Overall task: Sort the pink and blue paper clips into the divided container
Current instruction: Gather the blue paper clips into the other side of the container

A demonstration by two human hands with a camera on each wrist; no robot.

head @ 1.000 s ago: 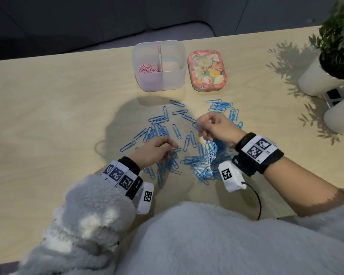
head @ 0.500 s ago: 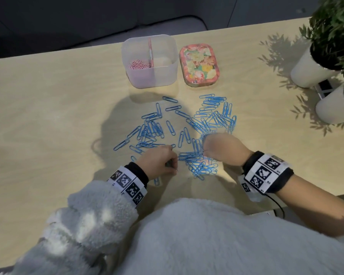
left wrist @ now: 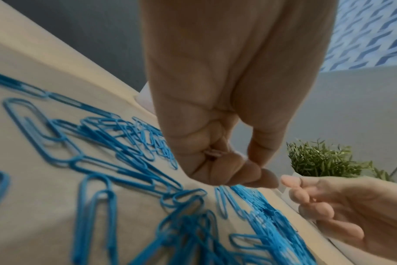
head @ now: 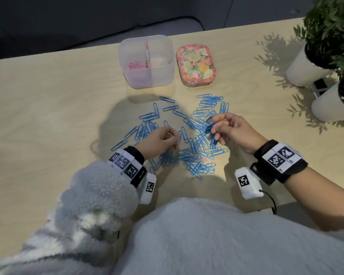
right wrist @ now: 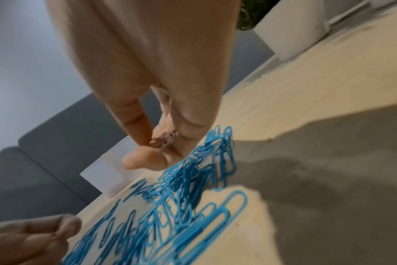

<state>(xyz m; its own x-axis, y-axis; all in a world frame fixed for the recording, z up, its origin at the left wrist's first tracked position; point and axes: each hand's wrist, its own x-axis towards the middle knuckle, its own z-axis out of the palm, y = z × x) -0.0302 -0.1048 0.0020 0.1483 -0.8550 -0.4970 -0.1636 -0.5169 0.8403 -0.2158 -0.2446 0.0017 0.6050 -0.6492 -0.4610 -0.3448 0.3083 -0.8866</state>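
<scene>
Blue paper clips lie scattered in a wide pile on the wooden table. The clear divided container stands behind them, with pink clips in its left compartment. My left hand hovers over the pile's left part with its fingers curled, and a small pink clip is tucked inside the curl. My right hand is over the pile's right part. Its thumb and fingers pinch pink clips, and a tangle of blue clips rises right beside them.
A floral tin sits to the right of the container. Two white plant pots with green plants stand at the table's far right, next to a small black-and-white block. The table's near edge is at my body.
My right hand has lifted off the near part of the pile and moved toward its far right side. The left hand stays over the pile's left part.
</scene>
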